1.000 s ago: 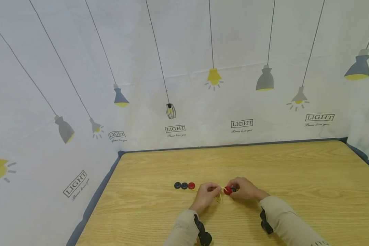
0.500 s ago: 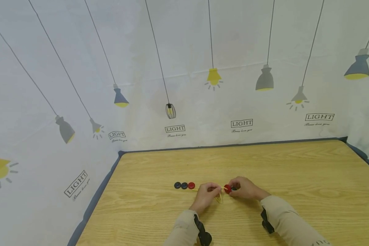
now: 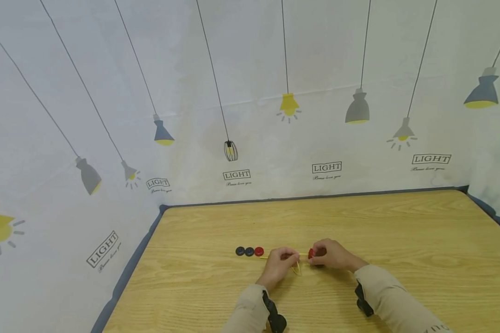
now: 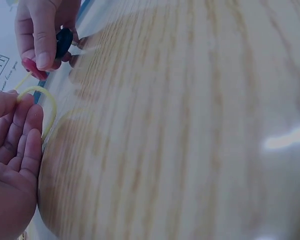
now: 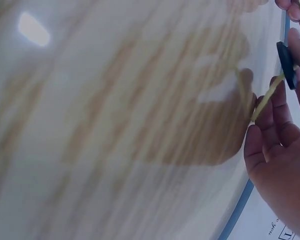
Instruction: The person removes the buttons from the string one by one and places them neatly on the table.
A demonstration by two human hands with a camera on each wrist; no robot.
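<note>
My left hand (image 3: 277, 266) pinches a yellow cord (image 4: 51, 102) between thumb and index finger, and a loop of it hangs below the fingers. To its right, my right hand (image 3: 333, 255) holds a round red button (image 3: 310, 253) by thumb and fingertips, turned nearly edge-on. The cord runs straight from my left fingertips to that button. A black button (image 4: 65, 43) sits among the right hand's fingers, with cord coming out of it in the right wrist view. Fingers cover most of both buttons.
Left of my hands, two black buttons (image 3: 245, 251) and another red button (image 3: 259, 251) lie in a row on the wooden table (image 3: 191, 286). Cord lies near that red one. A cloth printed with lamps (image 3: 289, 104) hangs behind the table.
The red button has turned from facing the camera to nearly edge-on and shifted slightly right with my right hand. More straight cord shows between the hands. My left hand stays put.
</note>
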